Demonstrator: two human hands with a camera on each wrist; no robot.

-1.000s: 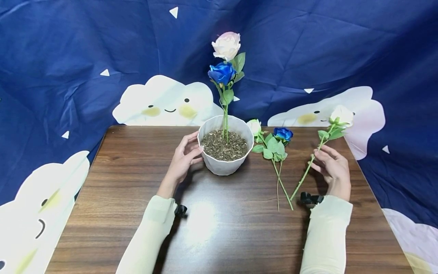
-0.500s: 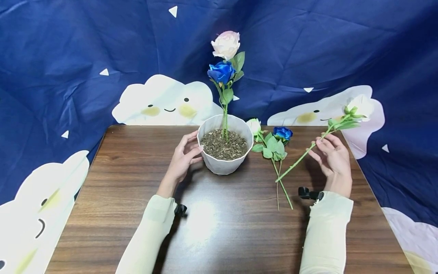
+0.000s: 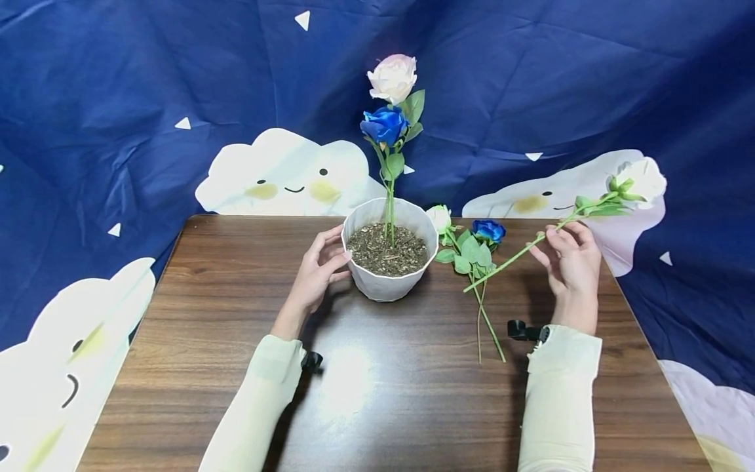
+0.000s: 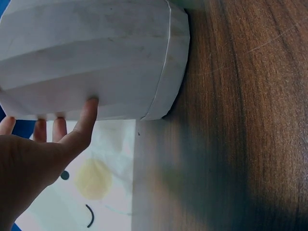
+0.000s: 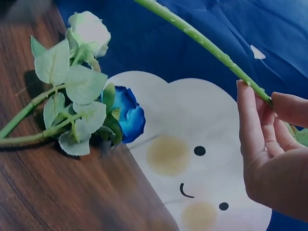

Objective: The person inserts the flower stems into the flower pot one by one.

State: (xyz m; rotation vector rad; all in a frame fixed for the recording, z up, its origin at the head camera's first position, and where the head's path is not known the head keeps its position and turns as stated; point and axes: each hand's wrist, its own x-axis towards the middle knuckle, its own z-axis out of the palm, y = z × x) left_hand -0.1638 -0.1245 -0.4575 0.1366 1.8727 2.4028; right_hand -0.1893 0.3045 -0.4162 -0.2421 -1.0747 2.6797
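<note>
My left hand (image 3: 315, 275) touches the left side of the white faceted pot (image 3: 386, 288); in the left wrist view its fingertips rest on the pot's wall. Brown soil (image 3: 389, 255) fills the pot's lower part. From it rise a blue rose (image 3: 385, 126) and a pale pink rose (image 3: 393, 78), both upright. Right of the pot, my right hand (image 3: 575, 265) pinches the green stem of a white rose (image 3: 643, 182) between thumb and fingers. That rose is tilted, bloom to the upper right, with its bare stem end toward the pot. Close up, the right wrist view shows the pinched stem (image 5: 202, 41).
On the wooden table (image 3: 224, 328) between pot and right hand lie a greenish-white rose (image 3: 440, 219) and another blue rose (image 3: 488, 230), their stems crossed. A dark blue cloth (image 3: 177, 65) with cloud shapes hangs behind the table's back edge.
The white rose in my right hand has turned from steep to slanted: its bloom moved right and up, its stem end left and up toward the pot. The left hand has stayed put.
</note>
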